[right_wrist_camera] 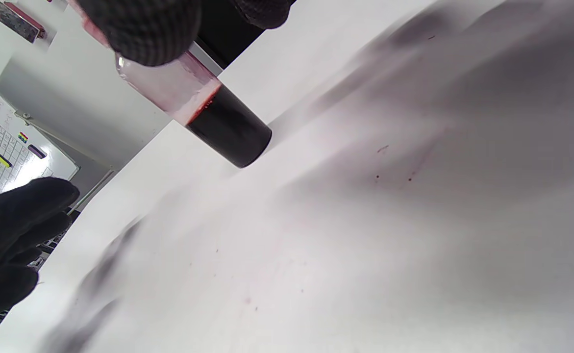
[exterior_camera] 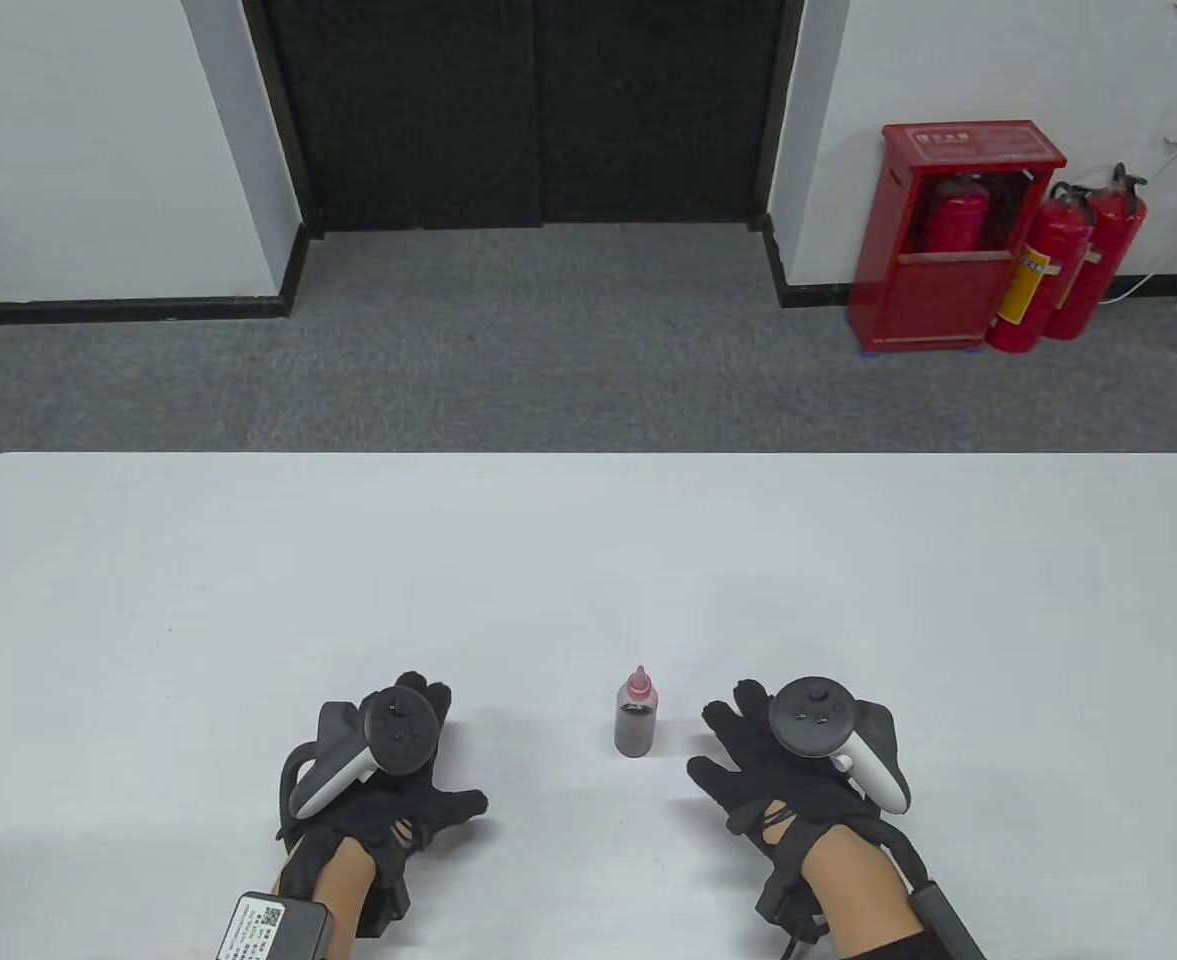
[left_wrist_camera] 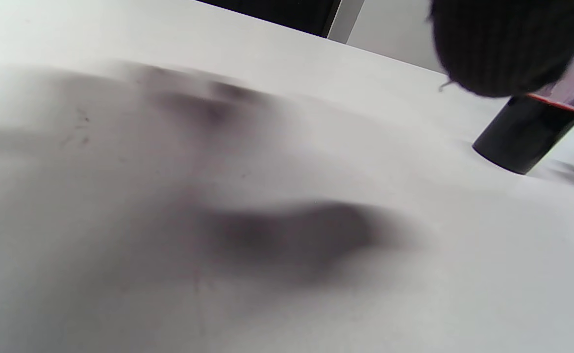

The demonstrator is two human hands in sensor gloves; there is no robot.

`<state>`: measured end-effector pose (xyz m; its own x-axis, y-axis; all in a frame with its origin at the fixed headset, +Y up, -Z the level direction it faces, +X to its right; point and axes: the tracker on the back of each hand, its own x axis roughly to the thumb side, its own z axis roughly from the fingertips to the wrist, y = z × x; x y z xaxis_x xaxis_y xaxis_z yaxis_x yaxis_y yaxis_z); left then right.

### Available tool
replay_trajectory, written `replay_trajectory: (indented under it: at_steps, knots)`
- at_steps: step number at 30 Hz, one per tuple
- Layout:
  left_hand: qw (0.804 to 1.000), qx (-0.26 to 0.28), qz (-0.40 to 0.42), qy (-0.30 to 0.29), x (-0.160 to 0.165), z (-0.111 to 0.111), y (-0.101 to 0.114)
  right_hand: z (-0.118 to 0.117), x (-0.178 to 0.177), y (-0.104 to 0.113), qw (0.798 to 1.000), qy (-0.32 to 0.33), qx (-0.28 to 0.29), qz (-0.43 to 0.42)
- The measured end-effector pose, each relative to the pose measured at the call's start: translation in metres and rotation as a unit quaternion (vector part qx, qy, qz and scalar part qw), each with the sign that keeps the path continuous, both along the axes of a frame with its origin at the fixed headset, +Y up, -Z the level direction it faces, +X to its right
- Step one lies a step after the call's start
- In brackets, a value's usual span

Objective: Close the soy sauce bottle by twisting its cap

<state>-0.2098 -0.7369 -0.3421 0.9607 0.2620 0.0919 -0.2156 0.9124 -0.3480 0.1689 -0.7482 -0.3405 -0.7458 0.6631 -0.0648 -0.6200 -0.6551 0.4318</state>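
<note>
Left hand [exterior_camera: 388, 790] palm-down near table's front edge, fingers loosely spread, grasping nothing. Right hand [exterior_camera: 788, 770] likewise released, fingers fanned toward centre. Soy sauce bottle [exterior_camera: 635, 720] stands upright between hands, touching neither, slightly nearer right hand; pink cap [exterior_camera: 636, 685] sits on top, dark liquid fills lower part. White table [exterior_camera: 588, 560] under all. Beyond: grey carpet [exterior_camera: 568, 350], black double door [exterior_camera: 533, 110], red extinguisher cabinet [exterior_camera: 953, 240] with two extinguishers [exterior_camera: 1063, 260] beside it.

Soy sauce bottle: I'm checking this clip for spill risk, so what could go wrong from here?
The soy sauce bottle stands upright and unheld between the left hand and right hand, so a careless reach could tip it. It is narrow and only partly full, so twisting the red cap without steadying the body may spin or topple it.
</note>
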Motion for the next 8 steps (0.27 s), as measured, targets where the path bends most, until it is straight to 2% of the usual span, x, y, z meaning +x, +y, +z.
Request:
replay_trajectory:
  at_steps: [8]
  knots:
    - [1.0,-0.003,-0.016,0.003,0.0042,-0.0007,-0.0033,-0.001,-0.0025,-0.0017,1.0,0.015,-0.003,0.002]
